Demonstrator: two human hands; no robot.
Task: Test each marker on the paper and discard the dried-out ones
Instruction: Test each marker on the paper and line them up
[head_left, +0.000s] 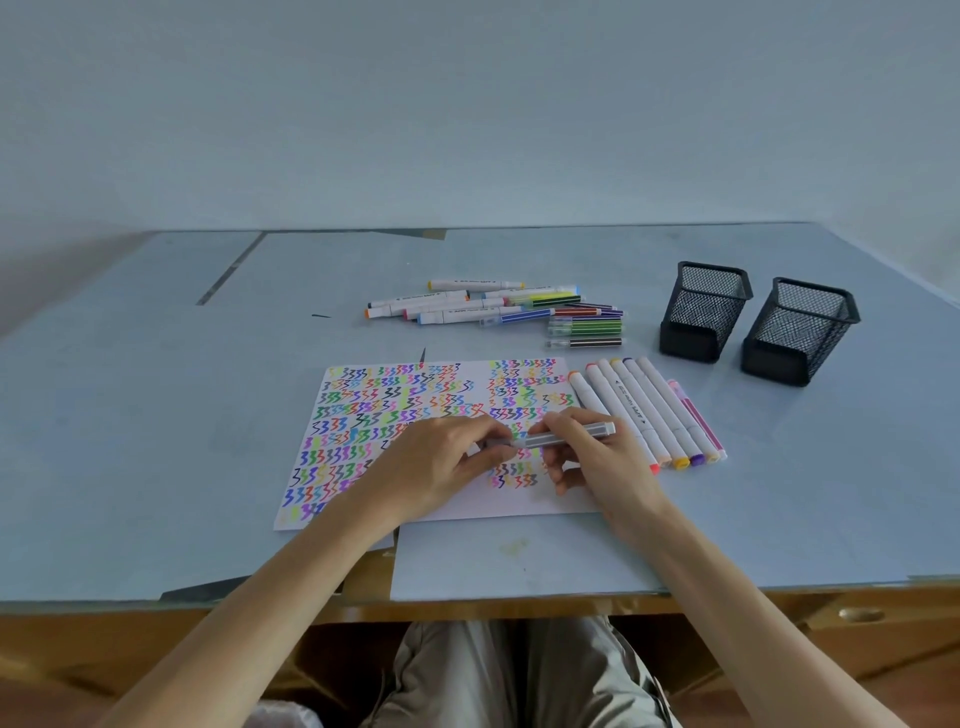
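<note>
Grey marker (550, 438) was pinched by left hand (441, 462) and right hand (587, 447); an uncapped tip could smear the paper (467, 395).

A pale blue sheet (156, 415) covers the table, laid in pieces, with a seam running along the far left and another edge showing near the front. Under it the brown wooden table edge (727, 605) shows along the near side, with a round recess (861, 616) at the right. Two black mesh holders stand at the right: the left holder (704, 312) and the right holder (797, 332) sit just beside each other, apart. A plain pale wall (467, 104) rises behind the table. Grey-trousered knees (519, 675) show beneath the front edge.
</note>
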